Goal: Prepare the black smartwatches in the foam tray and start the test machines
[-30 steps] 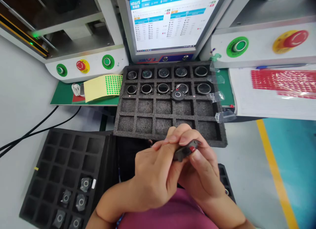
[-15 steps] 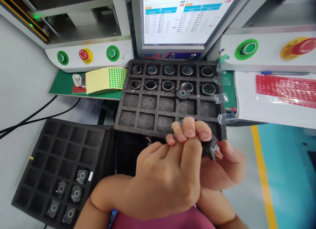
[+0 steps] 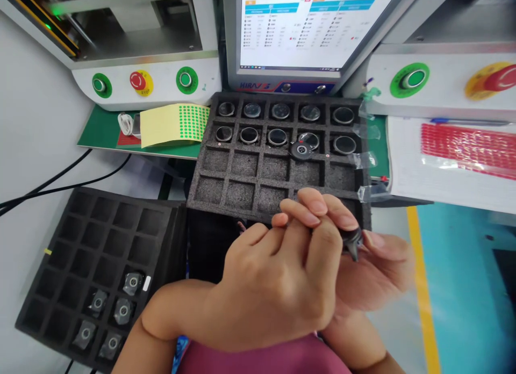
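My left hand (image 3: 282,277) is closed in front of my right hand, its fingers curled and their tips hidden. What it holds, if anything, is out of sight. My right hand (image 3: 373,264) wraps around from behind, its fingers over my left knuckles. Between its thumb and fingers is a dark watch (image 3: 352,241), mostly covered by the hands. Just beyond them lies a black foam tray (image 3: 258,172) with round watches (image 3: 277,137) in its two back rows. A loose black round piece (image 3: 301,150) with small contacts rests on the edge of one pocket, overlapping a watch.
At lower left, stacked foam trays (image 3: 86,245) hold several wrapped watches (image 3: 133,282). A monitor (image 3: 294,35) stands behind the tray between machines with green buttons (image 3: 185,80) and red stop buttons (image 3: 137,80). A yellow sticker sheet (image 3: 161,126), white cable (image 3: 126,124) and red label sheet (image 3: 463,148) lie nearby.
Both hands have shifted slightly right in view, with the watch between them. The watch has turned and shows less of itself. The camera view has moved a little.
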The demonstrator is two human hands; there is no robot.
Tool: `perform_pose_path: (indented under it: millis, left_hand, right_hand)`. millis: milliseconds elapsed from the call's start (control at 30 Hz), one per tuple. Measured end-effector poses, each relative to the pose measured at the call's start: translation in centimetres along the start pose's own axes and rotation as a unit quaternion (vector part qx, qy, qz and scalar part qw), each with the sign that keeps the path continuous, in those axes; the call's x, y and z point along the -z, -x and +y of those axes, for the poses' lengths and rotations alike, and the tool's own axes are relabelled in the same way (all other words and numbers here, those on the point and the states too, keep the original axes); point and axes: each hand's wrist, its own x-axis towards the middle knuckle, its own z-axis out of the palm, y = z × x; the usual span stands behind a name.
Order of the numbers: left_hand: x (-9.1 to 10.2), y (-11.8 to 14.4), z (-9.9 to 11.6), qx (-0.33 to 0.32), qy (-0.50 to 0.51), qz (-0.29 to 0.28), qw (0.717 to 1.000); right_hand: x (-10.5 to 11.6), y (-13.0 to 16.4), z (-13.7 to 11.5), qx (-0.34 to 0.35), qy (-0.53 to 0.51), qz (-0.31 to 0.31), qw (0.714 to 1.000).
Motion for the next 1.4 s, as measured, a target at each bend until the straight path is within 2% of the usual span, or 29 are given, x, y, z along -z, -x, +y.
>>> perform_pose_path:
  millis: [133, 233, 367, 533, 700, 800, 933, 1167, 1400]
  left_hand:
    - [-0.5, 0.1, 0.3, -0.013, -0.017, 0.002, 1.000]
    - [-0.8, 0.1, 0.3, -0.020, -0.029, 0.038, 0.999]
    - [-0.5, -0.1, -0.3, -0.081, -0.021, 0.041, 0.996]
    - [-0.9, -0.3, -0.3, -0.094, -0.017, 0.057, 0.994]
    - [-1.9, -0.6, 0.7, -0.023, -0.032, 0.098, 0.994]
    - [-1.3, -0.8, 0.4, -0.034, -0.026, 0.057, 0.997]
    - [-0.6, -1.0, -0.4, -0.047, -0.029, 0.013, 0.998]
    - [-1.2, -1.4, 0.0, -0.004, 0.001, 0.030, 1.000]
    - [-1.2, -2.1, 0.6, 0.038, 0.022, 0.034, 0.998]
  right_hand:
    - [-0.2, 0.1, -0.2, 0.008, -0.002, 0.006, 1.000]
    - [-0.5, 0.3, -0.4, 0.029, 0.015, 0.015, 0.999]
    - [-1.1, 0.3, -0.5, 0.082, 0.013, 0.031, 0.996]
    - [-0.7, 0.1, -0.4, 0.099, 0.022, 0.007, 0.995]
    - [0.5, 0.0, -0.2, 0.093, -0.004, -0.032, 0.995]
    - [0.7, -0.1, -0.4, 0.063, -0.013, -0.038, 0.997]
    - [0.4, -0.2, -0.4, 0.054, 0.015, -0.031, 0.998]
    - [0.6, -0.8, -0.3, 0.061, 0.059, 0.007, 0.996]
    - [0.4, -0.4, -0.4, 0.057, 0.055, 0.037, 0.996]
